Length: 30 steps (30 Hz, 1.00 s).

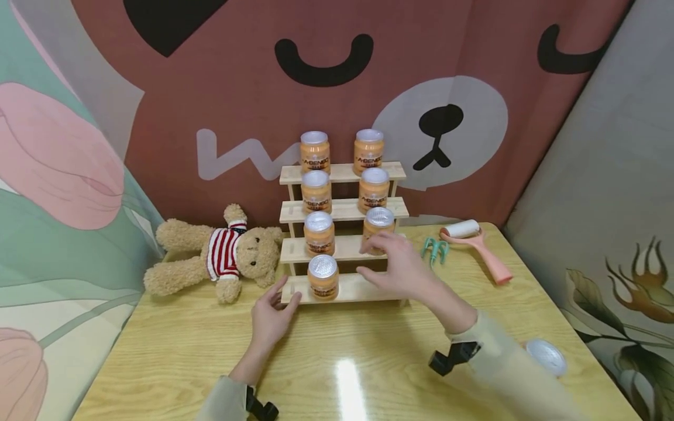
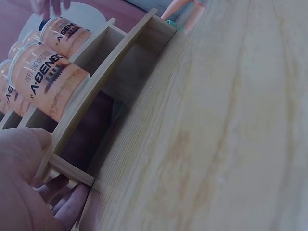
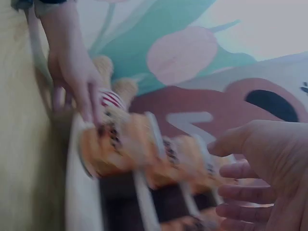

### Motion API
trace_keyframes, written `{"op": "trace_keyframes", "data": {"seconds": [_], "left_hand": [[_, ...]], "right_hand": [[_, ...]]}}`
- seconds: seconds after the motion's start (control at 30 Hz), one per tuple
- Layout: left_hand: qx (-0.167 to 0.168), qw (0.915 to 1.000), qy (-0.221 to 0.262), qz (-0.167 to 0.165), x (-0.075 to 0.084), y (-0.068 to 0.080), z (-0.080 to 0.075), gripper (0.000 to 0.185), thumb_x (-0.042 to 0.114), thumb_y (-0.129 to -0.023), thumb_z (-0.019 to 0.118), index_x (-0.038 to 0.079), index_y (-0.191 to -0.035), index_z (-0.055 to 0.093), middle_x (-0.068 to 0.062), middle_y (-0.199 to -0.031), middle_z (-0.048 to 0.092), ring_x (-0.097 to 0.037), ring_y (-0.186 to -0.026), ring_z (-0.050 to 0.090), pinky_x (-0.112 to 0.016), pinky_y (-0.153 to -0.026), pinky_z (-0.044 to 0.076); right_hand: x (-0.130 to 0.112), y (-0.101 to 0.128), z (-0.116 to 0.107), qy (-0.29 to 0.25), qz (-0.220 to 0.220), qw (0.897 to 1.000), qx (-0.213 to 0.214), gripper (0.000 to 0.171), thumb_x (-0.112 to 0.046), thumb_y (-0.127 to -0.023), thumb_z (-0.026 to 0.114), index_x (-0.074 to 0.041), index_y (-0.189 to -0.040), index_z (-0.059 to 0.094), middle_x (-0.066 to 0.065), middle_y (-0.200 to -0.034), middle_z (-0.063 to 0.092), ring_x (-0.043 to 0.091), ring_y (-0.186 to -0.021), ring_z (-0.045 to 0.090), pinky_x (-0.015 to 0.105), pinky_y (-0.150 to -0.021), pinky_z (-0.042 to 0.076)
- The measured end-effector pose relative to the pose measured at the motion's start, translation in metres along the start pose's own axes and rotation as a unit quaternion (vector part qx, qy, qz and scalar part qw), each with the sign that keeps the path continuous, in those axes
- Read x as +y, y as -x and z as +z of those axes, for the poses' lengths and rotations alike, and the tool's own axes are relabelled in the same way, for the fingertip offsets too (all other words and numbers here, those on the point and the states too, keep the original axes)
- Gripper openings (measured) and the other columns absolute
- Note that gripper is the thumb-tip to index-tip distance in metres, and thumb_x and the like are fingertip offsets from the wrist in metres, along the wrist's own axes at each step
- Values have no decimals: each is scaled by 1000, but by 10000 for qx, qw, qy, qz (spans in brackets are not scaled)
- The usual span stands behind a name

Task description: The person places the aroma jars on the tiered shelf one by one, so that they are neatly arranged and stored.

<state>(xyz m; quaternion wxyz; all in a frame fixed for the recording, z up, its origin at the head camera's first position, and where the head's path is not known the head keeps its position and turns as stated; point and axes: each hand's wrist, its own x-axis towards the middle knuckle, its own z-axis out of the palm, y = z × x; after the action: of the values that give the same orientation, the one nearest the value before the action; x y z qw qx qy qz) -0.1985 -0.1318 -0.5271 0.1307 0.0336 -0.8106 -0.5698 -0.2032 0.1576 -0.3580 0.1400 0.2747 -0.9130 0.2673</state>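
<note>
A wooden four-tier display rack [image 1: 358, 287] carries orange jars with silvery lids, in two columns. At the rack's lower left end my left hand [image 1: 271, 318] grips the bottom tier, thumb in front and fingers round the end piece, beside the lowest jar [image 1: 323, 279]. My right hand [image 1: 402, 266] is at the right jar [image 1: 380, 219] on the second tier from the bottom, partly covering it. Its thumb and fingers are spread apart in the right wrist view, with no jar between them; whether a fingertip touches the jar is unclear.
A teddy bear [image 1: 223, 257] in a striped shirt lies left of the rack. To the right are a small green rake [image 1: 435, 250] and a pink-handled lint roller [image 1: 487, 257]. Another lidded jar [image 1: 546, 356] stands near the table's right edge, partly behind the right sleeve.
</note>
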Motion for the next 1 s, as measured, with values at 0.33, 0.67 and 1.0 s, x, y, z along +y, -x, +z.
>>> {"op": "trace_keyframes", "data": {"seconds": [0.33,0.67,1.0], "left_hand": [[7,9999,54,85,-1,-2,0,57,19,-93,85,7,-145,66,-18,-148,65,-35,-113,76,-36,-87,67],[-6,10000,32,-19,1,-2,0,57,19,-94,85,9,-146,66,-17,-150,64,-35,-115,75,-36,-89,67],[-12,10000,-1,-58,1,1,0,57,19,-93,85,7,-146,66,-19,-148,65,-35,-116,75,-38,-89,67]], "right_hand": [[34,38,-70,968,317,9932,562,21,-19,-88,86,-12,-106,77,6,-105,76,22,-90,69,43,-75,58],[77,95,-108,1463,887,9833,614,30,-22,-83,91,-10,-107,78,11,-101,79,32,-88,73,47,-70,56],[115,147,-124,1255,1779,9667,-1347,51,-41,-95,81,-4,-128,72,16,-123,75,41,-108,71,58,-81,60]]}}
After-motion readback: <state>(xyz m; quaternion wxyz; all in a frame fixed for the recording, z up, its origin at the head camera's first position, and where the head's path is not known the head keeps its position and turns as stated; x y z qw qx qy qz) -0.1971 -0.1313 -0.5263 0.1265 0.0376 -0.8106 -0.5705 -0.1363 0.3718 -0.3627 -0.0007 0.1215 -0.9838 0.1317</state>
